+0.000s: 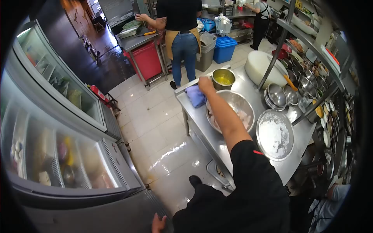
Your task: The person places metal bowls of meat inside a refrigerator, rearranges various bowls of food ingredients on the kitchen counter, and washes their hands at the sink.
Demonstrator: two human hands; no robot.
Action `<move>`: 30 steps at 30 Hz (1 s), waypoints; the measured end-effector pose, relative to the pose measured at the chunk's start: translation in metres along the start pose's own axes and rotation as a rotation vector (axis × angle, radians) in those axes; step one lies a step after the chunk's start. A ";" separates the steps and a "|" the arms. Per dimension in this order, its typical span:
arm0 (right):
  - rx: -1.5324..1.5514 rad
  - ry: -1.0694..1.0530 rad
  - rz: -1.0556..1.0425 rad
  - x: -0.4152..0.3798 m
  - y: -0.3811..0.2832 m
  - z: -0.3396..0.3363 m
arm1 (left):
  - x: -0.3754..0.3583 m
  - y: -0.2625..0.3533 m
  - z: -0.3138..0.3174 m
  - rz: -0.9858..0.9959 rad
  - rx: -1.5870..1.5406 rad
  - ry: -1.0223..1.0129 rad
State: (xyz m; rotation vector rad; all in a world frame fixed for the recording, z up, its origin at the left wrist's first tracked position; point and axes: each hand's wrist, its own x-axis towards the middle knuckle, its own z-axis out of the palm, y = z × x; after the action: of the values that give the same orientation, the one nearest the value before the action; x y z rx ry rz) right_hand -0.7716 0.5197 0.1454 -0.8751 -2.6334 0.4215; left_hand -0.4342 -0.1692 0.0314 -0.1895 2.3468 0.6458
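My right hand (206, 84) reaches across the steel table with its fingers curled closed. It is at the left side of a metal pot (223, 79) of yellow liquid, just above a bluish-purple cloth (195, 96). What the fingers hold, if anything, is hidden. Beneath my forearm stands a perforated metal colander (250, 107) with pale pink pieces, perhaps raw meat, inside. Nearer me is a metal bowl of white powder (275, 134). My left hand (158, 224) hangs low beside the fridge base, fingers loosely apart and seemingly holding nothing.
Glass-door fridges (58, 155) line the left side. Metal bowls (276, 95) and a large white round block (264, 68) stand on the table (287, 171) under a shelf post. One person (180, 42) stands ahead near a red bin (149, 58); another (262, 21) works farther back.
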 end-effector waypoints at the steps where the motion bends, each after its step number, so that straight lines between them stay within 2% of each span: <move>1: 0.041 0.012 0.000 0.004 0.009 0.011 | 0.016 0.005 0.000 0.036 0.030 -0.058; 2: 0.040 0.027 0.003 0.004 0.015 0.015 | 0.029 0.015 -0.006 0.072 0.065 -0.108; 4: 0.025 0.115 0.180 0.003 0.014 0.022 | 0.048 0.045 -0.022 0.134 0.119 -0.106; 6: 0.039 0.099 0.127 0.013 0.001 0.001 | 0.070 0.073 -0.033 0.194 0.154 -0.113; 8: 0.124 0.069 0.087 0.018 -0.003 -0.026 | 0.102 0.079 -0.035 0.348 0.240 -0.056; 10: 0.132 0.130 0.073 0.028 -0.007 -0.054 | 0.108 0.096 -0.043 0.392 0.192 -0.042; 12: 0.225 0.184 0.115 0.017 -0.030 -0.109 | 0.112 0.122 -0.053 0.450 0.159 -0.018; 14: 0.317 0.312 -0.028 0.023 -0.030 -0.133 | 0.110 0.139 -0.061 0.406 0.086 -0.149; 15: 0.303 0.289 -0.155 0.020 -0.035 -0.156 | 0.120 0.138 -0.061 0.415 0.104 -0.165; 17: 0.591 0.200 -0.231 0.013 -0.058 -0.184 | 0.146 0.134 -0.056 0.560 0.085 -0.226; 19: 0.788 -0.032 -0.246 -0.031 -0.100 -0.233 | 0.138 0.169 -0.067 0.617 -0.070 -0.249; 23: 1.184 -0.289 -0.339 -0.113 -0.155 -0.273 | 0.098 0.264 -0.095 0.745 -0.654 -0.336; 25: 1.292 -0.419 -0.391 -0.162 -0.169 -0.270 | 0.058 0.308 -0.105 0.849 -0.933 -0.387; 27: 1.510 -0.604 -0.321 -0.206 -0.180 -0.250 | 0.033 0.327 -0.106 0.913 -1.284 -0.481; 29: 1.539 -0.665 -0.207 -0.253 -0.188 -0.223 | 0.024 0.329 -0.104 0.846 -1.680 -0.796; 30: 1.506 -0.681 -0.151 -0.274 -0.188 -0.208 | 0.042 0.317 -0.096 0.826 -1.713 -0.742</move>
State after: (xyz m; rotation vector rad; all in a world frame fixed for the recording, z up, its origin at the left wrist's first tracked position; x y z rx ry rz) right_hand -0.5793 0.2423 0.3437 0.0330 -1.8179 2.4425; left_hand -0.6174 0.0592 0.1919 0.2762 0.5603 2.4077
